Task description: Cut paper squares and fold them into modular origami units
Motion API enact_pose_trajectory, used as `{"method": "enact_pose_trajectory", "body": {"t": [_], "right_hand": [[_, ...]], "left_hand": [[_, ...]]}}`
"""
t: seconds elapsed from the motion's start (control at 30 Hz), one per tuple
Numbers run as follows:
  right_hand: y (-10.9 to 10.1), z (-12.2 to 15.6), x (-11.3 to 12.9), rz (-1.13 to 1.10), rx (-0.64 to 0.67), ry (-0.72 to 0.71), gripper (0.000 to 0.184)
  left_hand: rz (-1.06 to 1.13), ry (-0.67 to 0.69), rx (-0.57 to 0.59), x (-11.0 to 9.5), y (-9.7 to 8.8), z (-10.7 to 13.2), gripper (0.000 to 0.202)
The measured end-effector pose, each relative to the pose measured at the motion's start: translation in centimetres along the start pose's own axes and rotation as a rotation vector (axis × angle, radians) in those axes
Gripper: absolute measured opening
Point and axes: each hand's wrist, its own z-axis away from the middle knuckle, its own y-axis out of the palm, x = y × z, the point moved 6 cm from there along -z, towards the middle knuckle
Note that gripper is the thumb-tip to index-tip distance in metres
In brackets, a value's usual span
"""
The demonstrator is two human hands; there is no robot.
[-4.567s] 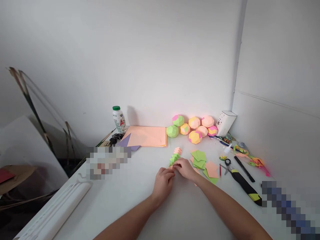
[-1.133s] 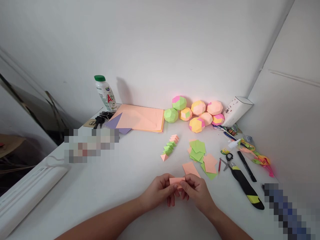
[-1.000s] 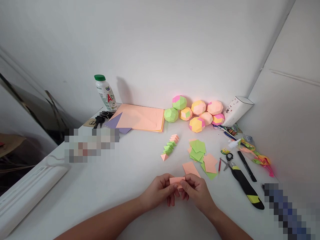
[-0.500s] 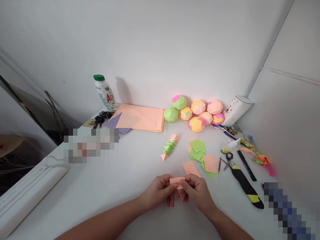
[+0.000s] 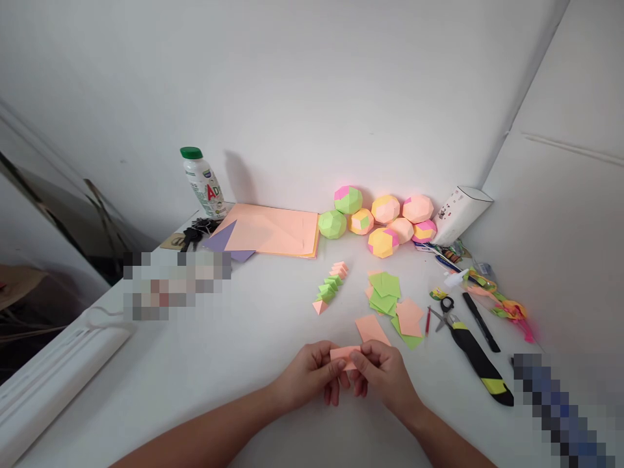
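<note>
Between my two hands is a small peach paper piece (image 5: pixel 345 355), folded into a narrow strip. My left hand (image 5: pixel 312 374) pinches its left end between thumb and fingers. On the right end, my right hand (image 5: pixel 385 370) presses with its thumb, fingers behind. Just beyond my right hand lies a flat peach paper slip (image 5: pixel 372 329). A loose pile of green paper slips (image 5: pixel 385 292), mixed with peach ones, spreads further back. Left of that pile, a row of folded green and peach paper units (image 5: pixel 331 286) runs diagonally across the table.
Several faceted paper balls (image 5: pixel 383 242) are heaped against the wall. Left of them lies a stack of peach sheets (image 5: pixel 273 231), beside a green-capped bottle (image 5: pixel 203 182). To the right are scissors (image 5: pixel 444 312), a black-and-yellow cutter (image 5: pixel 482 364), a black pen (image 5: pixel 481 322) and a white box (image 5: pixel 461 214).
</note>
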Motion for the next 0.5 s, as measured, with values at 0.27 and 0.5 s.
{"method": "enact_pose_trajectory", "body": {"t": [0.27, 0.5], "right_hand": [[-0.05, 0.01, -0.15, 0.004, -0.007, 0.011, 0.035], [-0.04, 0.06, 0.04, 0.012, -0.004, -0.002, 0.035]], "left_hand": [[0.002, -0.008, 0.000, 0.05, 0.01, -0.04, 0.038], [-0.006, -0.028, -0.038, 0.32, -0.11, -0.07, 0.038]]}}
